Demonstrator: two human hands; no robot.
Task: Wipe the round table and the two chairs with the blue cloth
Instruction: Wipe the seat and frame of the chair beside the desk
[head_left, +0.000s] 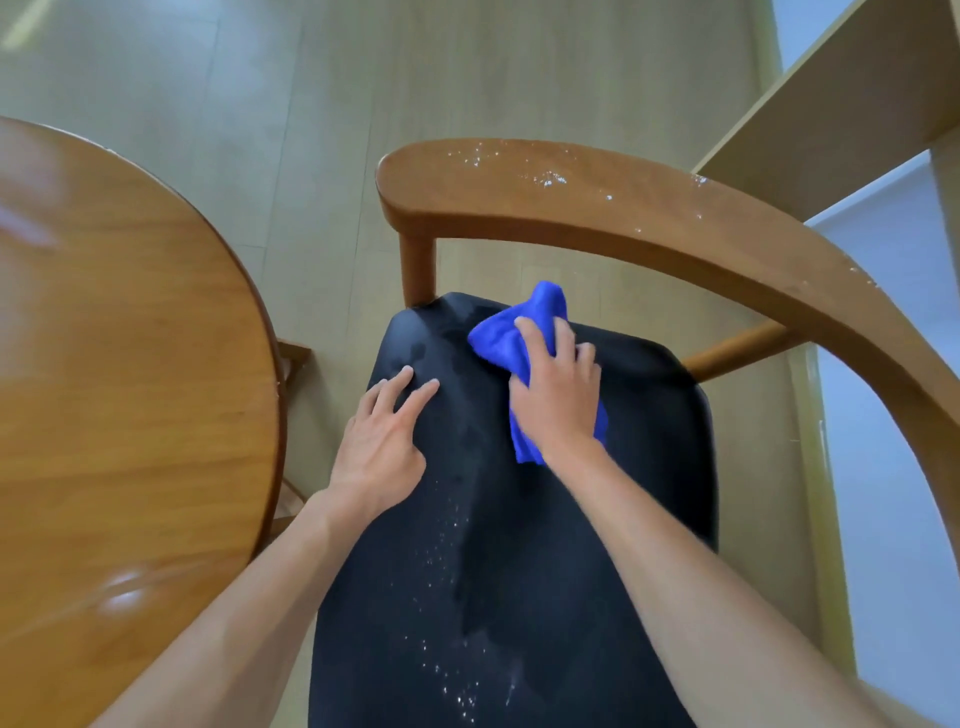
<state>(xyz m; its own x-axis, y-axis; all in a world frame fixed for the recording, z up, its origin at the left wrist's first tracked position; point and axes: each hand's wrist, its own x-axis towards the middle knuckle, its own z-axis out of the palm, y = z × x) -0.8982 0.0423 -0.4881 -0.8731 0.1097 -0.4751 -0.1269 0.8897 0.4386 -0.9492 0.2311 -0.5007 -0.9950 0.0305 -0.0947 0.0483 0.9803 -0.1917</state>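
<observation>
Wiping the black chair seat (545, 519) now: my right hand (558, 400) presses the bunched blue cloth (498, 338) near its 12 o'clock edge, my left hand (379, 452) rests open and empty at 9. Next, I judge, sweep toward the white specks (447, 670) at 6.

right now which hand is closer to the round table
Left. The left hand lies flat on the black seat on the side by the table; the right hand presses the cloth farther from it.
</observation>
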